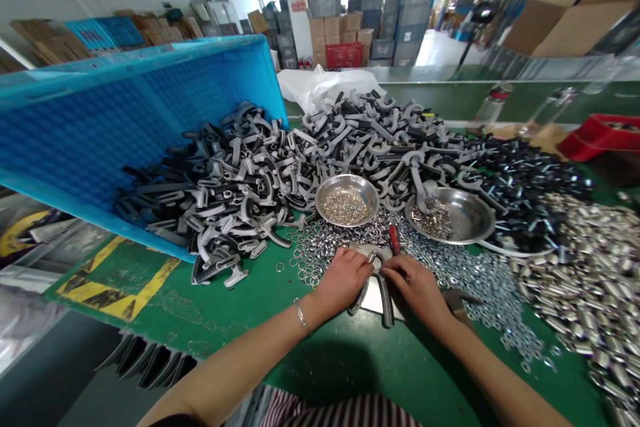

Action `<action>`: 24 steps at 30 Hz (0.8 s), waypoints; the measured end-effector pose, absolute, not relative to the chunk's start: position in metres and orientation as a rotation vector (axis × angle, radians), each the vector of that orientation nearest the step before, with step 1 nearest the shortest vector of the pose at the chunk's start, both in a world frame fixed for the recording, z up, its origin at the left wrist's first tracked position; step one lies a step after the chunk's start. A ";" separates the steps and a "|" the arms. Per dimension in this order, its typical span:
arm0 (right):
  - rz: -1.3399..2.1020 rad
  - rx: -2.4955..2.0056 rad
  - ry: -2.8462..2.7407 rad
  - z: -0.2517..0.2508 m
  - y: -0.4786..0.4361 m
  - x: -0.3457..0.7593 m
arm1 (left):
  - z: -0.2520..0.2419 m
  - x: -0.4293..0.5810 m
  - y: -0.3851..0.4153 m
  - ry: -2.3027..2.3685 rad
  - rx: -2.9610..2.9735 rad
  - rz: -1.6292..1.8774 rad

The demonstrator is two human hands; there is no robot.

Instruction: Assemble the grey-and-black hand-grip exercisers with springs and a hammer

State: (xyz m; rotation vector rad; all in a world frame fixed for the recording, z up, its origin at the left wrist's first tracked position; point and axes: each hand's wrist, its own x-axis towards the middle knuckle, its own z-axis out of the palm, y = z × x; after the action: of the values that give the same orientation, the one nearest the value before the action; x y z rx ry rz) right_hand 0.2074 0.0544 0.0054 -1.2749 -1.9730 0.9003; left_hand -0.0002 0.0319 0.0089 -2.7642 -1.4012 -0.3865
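Note:
My left hand [350, 275] is closed at the upper part of a grey hooked metal part with two long handles [386, 303], at the front of the green table. From the other side my right hand [413, 285] pinches toward the same part with thumb and forefinger; whether a small piece sits between those fingertips is hidden. Under the part lies a pale flat plate [373, 297]. Just above my right hand stands a red-handled tool [395, 240]. A hammer-like tool [457, 300] lies partly behind my right forearm.
Two steel bowls, one with small brass-coloured pieces [345, 217] and one with pins [473, 230], stand beyond my hands. Around them spread rings [303, 253], nuts [480, 280] and metal cylinders [590, 273]. A tipped blue crate [150, 90] spills grey parts at left.

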 end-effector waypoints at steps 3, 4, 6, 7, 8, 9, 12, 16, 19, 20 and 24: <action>0.775 -1.156 -2.099 -0.001 0.053 0.203 | 0.006 -0.007 0.018 -1.410 -2.808 -0.368; 0.736 -1.128 -2.131 -0.004 0.052 0.202 | 0.006 -0.009 0.014 -1.410 -2.824 -0.351; 0.652 -1.097 -2.186 -0.008 0.052 0.201 | 0.005 -0.012 0.009 -1.430 -2.860 -0.342; 0.610 -1.089 -2.213 -0.009 0.052 0.200 | 0.004 -0.012 0.007 -1.468 -2.874 -0.363; 0.567 -1.085 -2.241 -0.010 0.052 0.200 | 0.003 -0.011 0.006 -1.528 -2.883 -0.405; 0.525 -1.082 -2.271 -0.011 0.053 0.200 | 0.001 -0.011 0.006 -1.611 -2.882 -0.465; 0.402 -1.084 -2.368 -0.011 0.055 0.198 | -0.003 -0.007 0.007 -1.866 -2.840 -0.666; 0.264 -1.053 -2.505 -0.009 0.056 0.199 | -0.004 -0.006 0.008 -1.914 -2.866 -0.727; 0.206 -0.983 -2.584 -0.007 0.050 0.204 | -0.002 -0.007 0.008 -1.815 -2.880 -0.660; 0.175 -0.961 -2.611 -0.007 0.046 0.207 | -0.001 -0.007 0.008 -1.774 -2.879 -0.627; -0.015 -0.911 -2.754 -0.010 0.030 0.219 | 0.005 -0.007 0.006 -1.629 -2.864 -0.460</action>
State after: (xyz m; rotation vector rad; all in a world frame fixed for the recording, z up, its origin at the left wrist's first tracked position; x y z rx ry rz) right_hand 0.2193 0.0301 -0.0095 -0.9114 -2.7542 -0.0146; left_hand -0.0072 0.0058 0.0047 -2.8642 -1.6292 -0.4600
